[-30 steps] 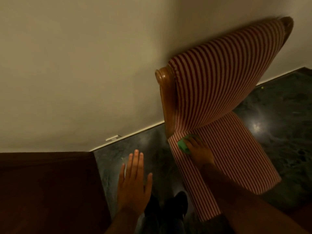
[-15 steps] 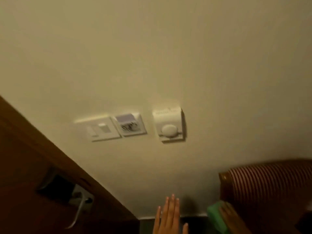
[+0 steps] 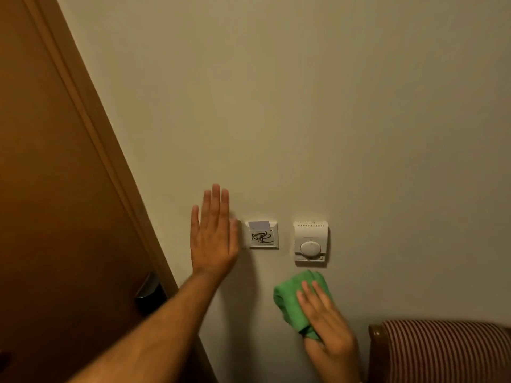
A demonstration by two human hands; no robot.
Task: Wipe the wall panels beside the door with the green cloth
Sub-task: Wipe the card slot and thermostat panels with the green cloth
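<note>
View's swung up off the floor since a second ago. Right hand (image 3: 329, 324) now presses the soft bunched green cloth (image 3: 293, 302) flat just below the boxy round-dial thermostat (image 3: 311, 241); left hand (image 3: 213, 236) splayed empty, left of it.

Dim warm light, sharp, wide-angle edge distortion
</note>
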